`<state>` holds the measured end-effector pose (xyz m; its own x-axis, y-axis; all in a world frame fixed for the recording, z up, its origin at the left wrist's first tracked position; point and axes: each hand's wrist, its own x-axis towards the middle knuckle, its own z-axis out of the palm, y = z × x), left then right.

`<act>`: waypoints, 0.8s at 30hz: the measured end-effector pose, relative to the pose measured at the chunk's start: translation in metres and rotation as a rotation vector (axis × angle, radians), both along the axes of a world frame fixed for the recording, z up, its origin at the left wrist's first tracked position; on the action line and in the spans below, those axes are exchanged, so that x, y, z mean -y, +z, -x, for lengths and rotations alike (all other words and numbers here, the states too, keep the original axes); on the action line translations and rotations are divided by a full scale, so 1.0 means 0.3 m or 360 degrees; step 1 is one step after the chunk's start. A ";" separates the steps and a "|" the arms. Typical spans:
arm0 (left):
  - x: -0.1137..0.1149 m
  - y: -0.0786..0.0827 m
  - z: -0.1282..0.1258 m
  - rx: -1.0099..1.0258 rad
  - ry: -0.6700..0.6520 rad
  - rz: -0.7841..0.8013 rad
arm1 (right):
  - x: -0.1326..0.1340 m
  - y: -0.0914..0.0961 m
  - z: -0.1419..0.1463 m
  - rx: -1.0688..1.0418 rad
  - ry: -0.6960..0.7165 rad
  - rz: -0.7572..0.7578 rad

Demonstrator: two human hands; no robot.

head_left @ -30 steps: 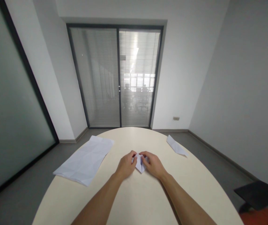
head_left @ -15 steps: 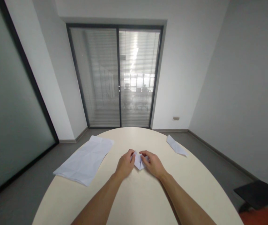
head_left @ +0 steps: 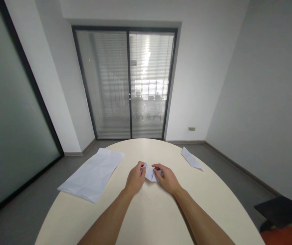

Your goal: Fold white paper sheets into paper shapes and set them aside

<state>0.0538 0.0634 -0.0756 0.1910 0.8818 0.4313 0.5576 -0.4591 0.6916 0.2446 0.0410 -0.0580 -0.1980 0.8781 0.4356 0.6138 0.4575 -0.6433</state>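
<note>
Between my two hands is a small piece of folded white paper (head_left: 149, 173), held just over the middle of the table. My left hand (head_left: 135, 177) pinches its left side, thumb in front and fingers behind. On the other side, my right hand (head_left: 166, 177) grips the right part with thumb and fingers, covering much of it. A crease shows in the strip of paper visible between the hands. The exact folded shape is partly hidden by my fingers.
The pale round table (head_left: 146, 214) carries creased white paper sheets (head_left: 92, 175) on the left, reaching its edge. A folded white paper strip (head_left: 192, 159) lies near the right edge. A black and orange chair (head_left: 282, 211) stands at lower right.
My left hand has shifted slightly left and up with its side of the folded paper, and the paper's visible part looks wider. My right hand has hardly moved.
</note>
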 end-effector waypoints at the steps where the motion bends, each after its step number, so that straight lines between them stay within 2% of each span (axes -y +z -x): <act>1: 0.000 0.000 0.000 0.0004 -0.0003 0.0004 | -0.001 -0.001 -0.001 -0.0001 0.0001 0.0002; 24: 0.011 0.005 -0.008 0.0022 -0.0141 -0.0039 | 0.006 0.000 0.000 0.0032 0.0018 -0.0020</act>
